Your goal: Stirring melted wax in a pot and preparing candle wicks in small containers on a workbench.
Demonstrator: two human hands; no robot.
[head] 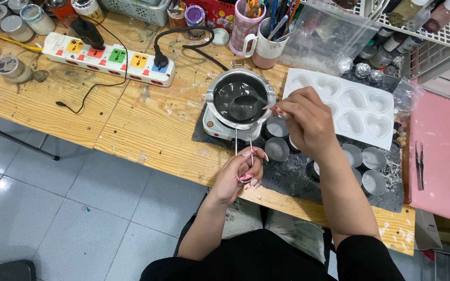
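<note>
Steel melting pot (240,99) sits on a small white hotplate (215,127), centre of the wooden table (147,125), on a dark mat (292,174). Pot holds dark liquid. Its wire handle (243,148) runs toward the near edge. Left hand (238,174) has fingers curled closed around the handle's near end, steadying it. Right hand (308,122) pinches a spoon (246,104) by its handle, thumb and fingertips closed tight on it; spoon bowl is down in the pot's liquid. White heart-cavity mould (352,106) lies just right of the pot, far side of the right hand. Small round metal tins (373,158) are scattered on the mat near and right of the hotplate, some with pale contents. Power strip (110,58) with coloured sockets lies far left, one black plug (160,60) in it. Mug of tools (266,47) stands beyond the pot. Pink board (441,156) with tweezers (419,164) at far right.
</note>
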